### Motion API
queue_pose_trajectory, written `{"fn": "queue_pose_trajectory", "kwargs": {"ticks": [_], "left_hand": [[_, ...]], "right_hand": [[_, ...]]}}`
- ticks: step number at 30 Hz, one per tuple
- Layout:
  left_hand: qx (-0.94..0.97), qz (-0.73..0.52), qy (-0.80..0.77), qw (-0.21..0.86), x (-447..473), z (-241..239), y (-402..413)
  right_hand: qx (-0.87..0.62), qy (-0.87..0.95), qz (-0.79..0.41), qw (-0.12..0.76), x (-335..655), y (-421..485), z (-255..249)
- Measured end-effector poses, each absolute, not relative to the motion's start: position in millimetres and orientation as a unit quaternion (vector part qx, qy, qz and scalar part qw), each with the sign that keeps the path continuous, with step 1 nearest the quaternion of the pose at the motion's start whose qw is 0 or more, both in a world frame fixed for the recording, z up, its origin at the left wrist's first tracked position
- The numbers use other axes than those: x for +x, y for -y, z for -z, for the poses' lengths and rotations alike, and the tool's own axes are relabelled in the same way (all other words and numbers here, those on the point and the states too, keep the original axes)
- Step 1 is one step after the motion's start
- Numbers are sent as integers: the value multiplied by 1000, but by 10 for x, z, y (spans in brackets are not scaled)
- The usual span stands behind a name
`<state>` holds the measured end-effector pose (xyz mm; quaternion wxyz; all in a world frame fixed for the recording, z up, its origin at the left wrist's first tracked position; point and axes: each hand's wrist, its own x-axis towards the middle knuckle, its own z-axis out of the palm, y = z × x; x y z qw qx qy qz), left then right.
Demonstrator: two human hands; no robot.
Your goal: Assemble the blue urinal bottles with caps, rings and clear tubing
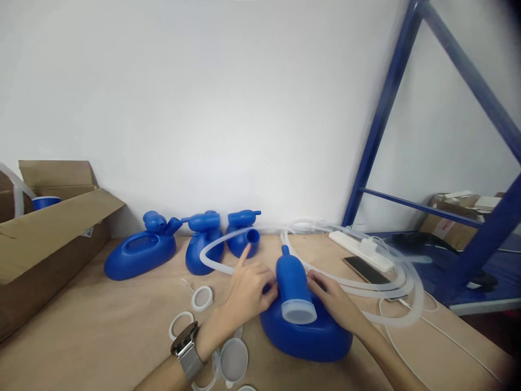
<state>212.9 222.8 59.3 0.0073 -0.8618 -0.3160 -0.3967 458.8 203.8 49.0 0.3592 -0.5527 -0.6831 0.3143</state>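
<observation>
A blue plastic urinal bottle [307,342] lies right in front of me. Against it stands a blue funnel-shaped cup [291,274], narrow spout up and a whitish rim piece [299,311] at its lower end. My left hand [250,288] is at the left side, thumb and lower fingers curled against the bottle while the index finger points away. On the right side, my right hand [331,298] has its fingers bent in at the bottle; the cup partly hides both grips. White rings [202,298] and a round translucent cap [234,360] lie left of the bottle.
Other blue urinal bottles [140,255] stand along the wall. Clear tubing [415,304] coils at the right, by a phone [366,270] and a white power strip [362,251]. An open cardboard box [57,260] sits far left; a blue metal frame [380,119] rises at right.
</observation>
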Motion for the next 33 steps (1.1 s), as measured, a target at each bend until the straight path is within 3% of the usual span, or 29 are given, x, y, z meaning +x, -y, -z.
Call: {"fn": "queue_pose_trajectory", "kwargs": {"ticks": [9,22,33], "left_hand": [[-863,290,410,-57,2134,-698,-2178],[-901,222,373,5,2094,-752,-2186],[-926,171,336,-7,1971,-944,-2256]], "right_hand": [[-561,682,-303,359,4621,-2048,-425],[-586,690,-242,350,4637,-2052,-380],[-581,695,-223,359,4645,-2064,-392]]}}
